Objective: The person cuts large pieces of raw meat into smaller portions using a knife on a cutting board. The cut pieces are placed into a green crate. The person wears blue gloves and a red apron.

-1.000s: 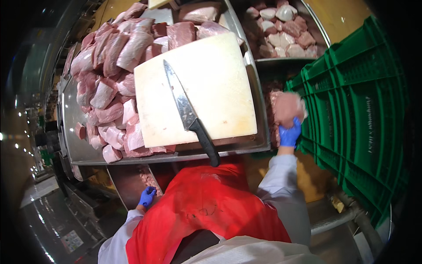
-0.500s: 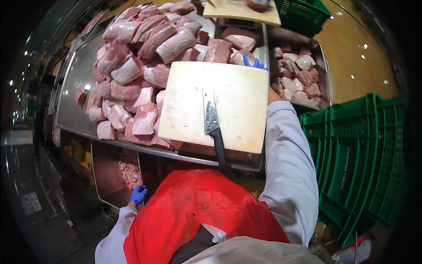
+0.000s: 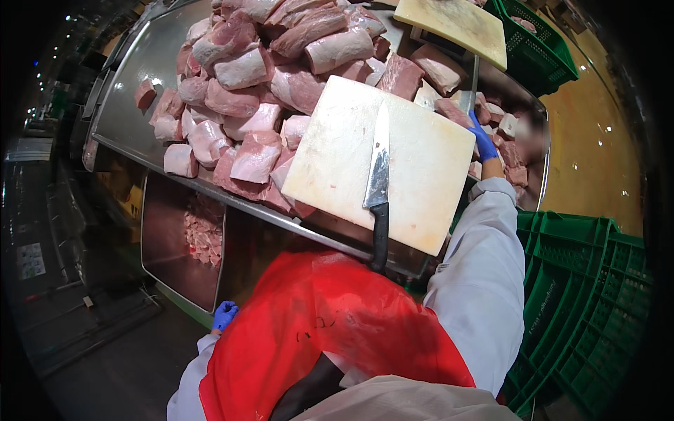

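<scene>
- The red apron (image 3: 337, 309) is closest, in front of the person's body.
- The left hand (image 3: 225, 316), in a blue glove, hangs low at the apron's left side. I cannot tell if its fingers are apart or together.
- Just past that hand is a metal tub (image 3: 163, 245) with small meat bits (image 3: 205, 231) in it.
- The white right sleeve (image 3: 470, 259) reaches up past the right side of the white board (image 3: 337, 140).
- Green crates (image 3: 554, 302) stand to the right of that sleeve.
- A knife (image 3: 379, 165) lies on the board. Its blade points away from the person, and its black handle sticks out over the near edge.
- The right hand (image 3: 482, 138), also in a blue glove, is just past the board's far right corner. I cannot tell if it is clamped on anything.
- The meat piece (image 3: 453, 111) is just left of that hand's fingertips, behind the board. I cannot tell if they touch.
- To the right of the hand, meat chunks (image 3: 516, 175) sit in another tub (image 3: 542, 172).
- A big meat pile (image 3: 239, 77) sits on the metal table (image 3: 133, 119), left of the board.
- Farthest off are a yellowish board (image 3: 456, 24) and a green basket (image 3: 537, 63).
</scene>
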The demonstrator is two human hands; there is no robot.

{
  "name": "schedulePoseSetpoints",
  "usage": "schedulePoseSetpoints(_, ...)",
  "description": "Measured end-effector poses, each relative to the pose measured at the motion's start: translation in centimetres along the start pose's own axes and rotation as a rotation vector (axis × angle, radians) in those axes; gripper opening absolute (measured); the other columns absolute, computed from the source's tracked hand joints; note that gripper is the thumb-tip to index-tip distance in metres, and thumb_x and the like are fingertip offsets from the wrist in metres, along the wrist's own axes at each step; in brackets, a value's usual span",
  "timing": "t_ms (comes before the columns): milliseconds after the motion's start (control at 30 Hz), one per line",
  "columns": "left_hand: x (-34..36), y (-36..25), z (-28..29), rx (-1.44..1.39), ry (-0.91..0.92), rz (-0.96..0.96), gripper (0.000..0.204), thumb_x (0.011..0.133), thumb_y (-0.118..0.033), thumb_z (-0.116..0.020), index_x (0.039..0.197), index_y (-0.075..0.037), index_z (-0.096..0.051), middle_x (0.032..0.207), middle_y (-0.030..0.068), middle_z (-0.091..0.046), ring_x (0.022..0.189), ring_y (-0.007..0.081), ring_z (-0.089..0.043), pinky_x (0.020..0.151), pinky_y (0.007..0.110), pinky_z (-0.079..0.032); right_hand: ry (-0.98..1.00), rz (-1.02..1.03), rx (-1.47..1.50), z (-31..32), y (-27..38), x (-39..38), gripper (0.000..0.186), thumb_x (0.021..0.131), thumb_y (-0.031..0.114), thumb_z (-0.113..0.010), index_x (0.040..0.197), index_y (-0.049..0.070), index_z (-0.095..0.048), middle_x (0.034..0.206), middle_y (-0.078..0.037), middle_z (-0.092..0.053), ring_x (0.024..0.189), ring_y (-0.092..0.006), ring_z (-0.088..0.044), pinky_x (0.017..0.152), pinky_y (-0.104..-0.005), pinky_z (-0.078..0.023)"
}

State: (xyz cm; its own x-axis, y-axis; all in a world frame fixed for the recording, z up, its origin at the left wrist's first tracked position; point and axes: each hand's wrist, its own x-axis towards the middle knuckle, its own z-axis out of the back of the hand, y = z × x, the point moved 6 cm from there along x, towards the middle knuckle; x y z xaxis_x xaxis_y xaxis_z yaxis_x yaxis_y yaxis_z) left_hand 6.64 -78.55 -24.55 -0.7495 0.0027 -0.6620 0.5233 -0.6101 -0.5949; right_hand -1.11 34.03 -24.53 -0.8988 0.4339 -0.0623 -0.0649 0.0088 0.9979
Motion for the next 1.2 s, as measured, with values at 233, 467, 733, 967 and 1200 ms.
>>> schedulePoseSetpoints(233,3.9,-0.9,1.9,-0.134,0.075,-0.039,0.007,0.097,-0.009,-0.067,0.092,-0.008,-0.062,0.082,-0.0004,-0.060,0.070,0.0079,-0.051,0.063,0.025,-0.043,-0.187,0.235,-0.010,1.4,13.0,-14.4,0.095,0.082,0.032,-0.078,0.159,0.005,-0.031,0.156,-0.009,-0.043,0.145,-0.0264,-0.039,0.122,-0.0386,-0.027)
schedulePoseSetpoints(467,10.3,-43.0,0.3,0.112,-0.108,-1.049,0.021,0.099,-0.005,-0.063,0.119,0.001,-0.064,0.115,0.0087,-0.068,0.109,0.0167,-0.063,0.098,0.032,-0.049,0.095,0.516,-0.567,-17.2,32.2,-15.1,0.104,0.064,0.029,-0.080,0.156,0.005,-0.039,0.151,-0.016,-0.052,0.137,-0.0266,-0.052,0.116,-0.0381,-0.038)
schedulePoseSetpoints(733,1.7,-64.6,-18.7,0.222,0.411,-1.628,0.060,0.087,-0.021,-0.077,0.139,-0.004,-0.053,0.133,0.0176,-0.056,0.120,0.0327,-0.058,0.103,0.042,-0.047,0.052,0.455,-1.390,-35.3,28.2,-16.8,0.087,0.073,0.026,-0.077,0.153,0.018,-0.044,0.125,-0.020,-0.060,0.115,-0.0374,-0.061,0.093,-0.0484,-0.052)
schedulePoseSetpoints(967,5.7,-62.6,-22.3,0.235,0.400,-1.591,0.060,0.088,-0.029,-0.076,0.137,-0.001,-0.052,0.129,0.0201,-0.058,0.116,0.0367,-0.059,0.099,0.044,-0.049,-0.335,-0.242,-1.374,-38.4,23.8,-30.3,0.091,0.081,0.046,-0.079,0.154,0.009,-0.040,0.120,-0.023,-0.052,0.106,-0.0407,-0.055,0.085,-0.0512,-0.051)
schedulePoseSetpoints(1200,9.2,-64.7,-25.4,-0.065,0.468,-1.478,0.057,0.092,-0.029,-0.074,0.135,0.002,-0.052,0.126,0.0181,-0.059,0.113,0.0286,-0.062,0.093,0.039,-0.052,-0.391,-0.303,-1.262,-39.8,21.6,-31.5,0.076,0.094,0.020,-0.065,0.159,0.011,-0.027,0.125,-0.026,-0.051,0.101,-0.0456,-0.061,0.086,-0.0512,-0.054)
